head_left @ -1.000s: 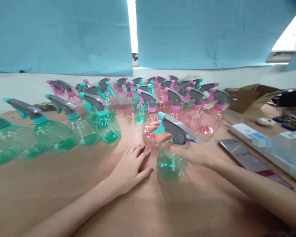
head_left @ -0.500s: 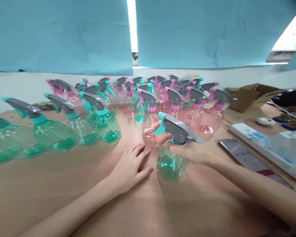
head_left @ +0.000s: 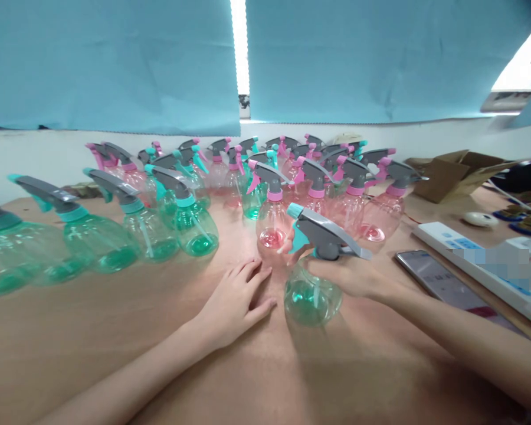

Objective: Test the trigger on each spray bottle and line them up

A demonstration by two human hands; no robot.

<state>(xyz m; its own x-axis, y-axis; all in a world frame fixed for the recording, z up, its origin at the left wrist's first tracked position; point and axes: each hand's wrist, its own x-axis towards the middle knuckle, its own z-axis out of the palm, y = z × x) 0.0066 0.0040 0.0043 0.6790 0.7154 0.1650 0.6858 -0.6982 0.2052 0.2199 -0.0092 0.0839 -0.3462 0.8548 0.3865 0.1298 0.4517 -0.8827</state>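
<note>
My right hand [head_left: 349, 274] is wrapped round the neck of a green spray bottle [head_left: 312, 295] with a grey head and teal trigger [head_left: 323, 233]. The bottle stands upright on the brown table [head_left: 248, 366]. One finger rests by the teal trigger. My left hand [head_left: 234, 304] lies flat on the table just left of the bottle, fingers spread and holding nothing. Right behind the held bottle stands a pink spray bottle [head_left: 272, 221].
Many green spray bottles [head_left: 97, 236] line the left, and pink ones [head_left: 363, 206] crowd the middle back. On the right lie a phone [head_left: 438, 280], a white power strip [head_left: 482, 268], a white mouse [head_left: 477, 219] and a cardboard box [head_left: 446, 171]. Blue curtains hang behind.
My right hand has drawn its finger in towards the trigger; the bottle has barely shifted. My left hand has stayed flat in place.
</note>
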